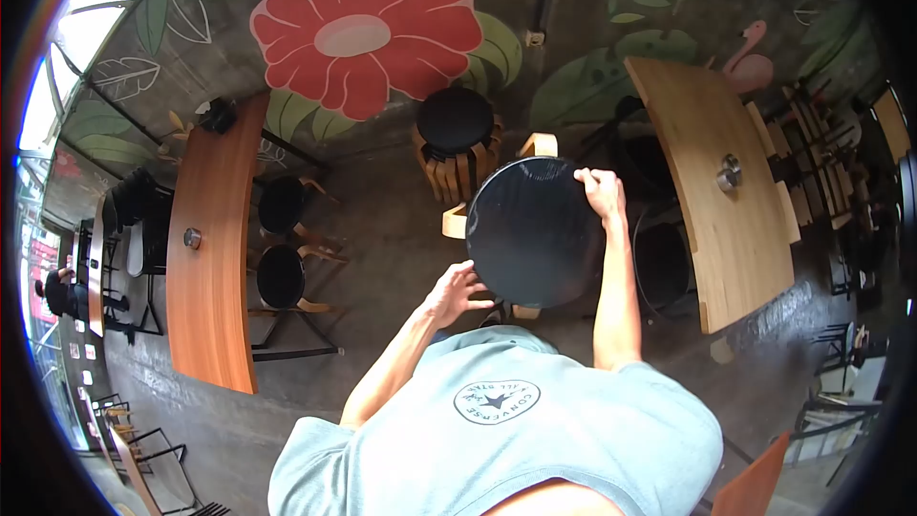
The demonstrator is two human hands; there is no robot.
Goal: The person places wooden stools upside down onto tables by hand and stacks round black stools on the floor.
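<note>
A stool with a round black seat point(535, 234) and bent light-wood legs is in front of my body, its seat facing up toward me. My right hand point(604, 195) grips the far right of the seat's rim, fingers curled over the edge. At the near left of the rim is my left hand point(453, 296), its fingers spread; the upper fingertips touch or nearly touch the edge. Most of the stool's legs are hidden under the seat. Beyond it, a stack of similar stools point(456, 121) with a black top seat stands by the painted wall.
On the left is a long reddish wooden table point(218, 258) with black-seated stools point(281, 276) beside it. A lighter wooden table point(728, 239) stands on the right, a small metal container point(730, 175) on top. Far left, a person point(65, 296) sits near the windows.
</note>
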